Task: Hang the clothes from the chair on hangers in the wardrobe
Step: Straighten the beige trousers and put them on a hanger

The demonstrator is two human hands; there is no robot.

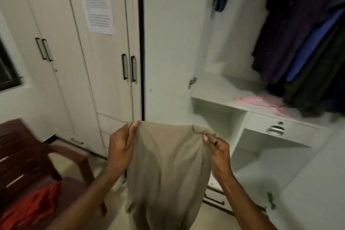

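Observation:
A beige garment (166, 170) hangs in front of me, held up by its top edge. My left hand (121, 145) pinches the left corner of that edge, and my right hand (217, 150) pinches the right corner. A dark brown chair (28, 155) stands at the lower left with a red garment (31, 205) on its seat. The open wardrobe (214, 89) is at the right. A pink hanger (261, 102) lies on its shelf. Dark purple, blue and black clothes (302, 39) hang inside at the upper right.
Closed white cupboard doors with black handles (128, 68) fill the left and middle, one with a paper notice (96, 2). Below the wardrobe shelf are open compartments and a drawer with a metal handle (276, 129). The open wardrobe door (308, 192) juts out at the lower right.

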